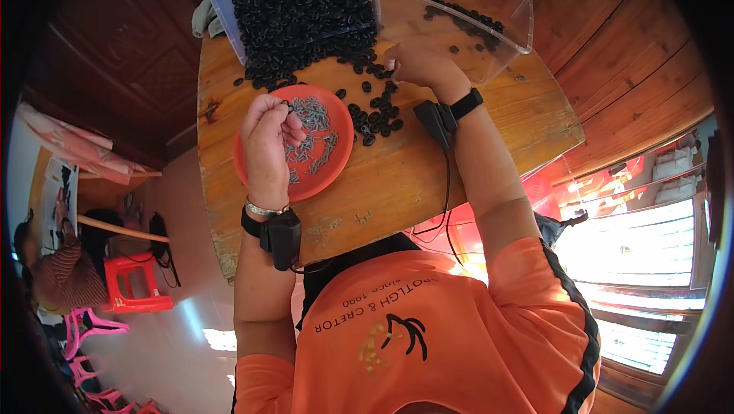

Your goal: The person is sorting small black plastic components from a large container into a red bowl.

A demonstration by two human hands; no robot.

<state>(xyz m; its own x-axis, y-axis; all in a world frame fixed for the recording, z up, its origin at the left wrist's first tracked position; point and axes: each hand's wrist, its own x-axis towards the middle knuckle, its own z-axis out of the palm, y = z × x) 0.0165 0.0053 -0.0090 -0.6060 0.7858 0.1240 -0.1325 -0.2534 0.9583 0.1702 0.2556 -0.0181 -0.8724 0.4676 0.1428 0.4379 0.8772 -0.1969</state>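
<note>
My left hand (266, 135) is over the left side of a round orange plate (342, 162), its fingers closed in a pinch. A small black oval ring (287, 106) shows at the fingertips. Many small grey metal pins (312, 116) lie on the plate under and beside the hand. My right hand (430, 70) is bent at the wrist beside the loose black ovals (375, 120) on the table, close to a clear bin. Its fingers curl inward, and what they hold, if anything, is hidden.
A tipped clear bin (218, 12) spills a large heap of black ovals (298, 9) onto the wooden table (382, 200). Another clear plastic bin (527, 24) holds some more at the far right. Cables (449, 223) hang from my right wrist device. A red stool (138, 284) stands left.
</note>
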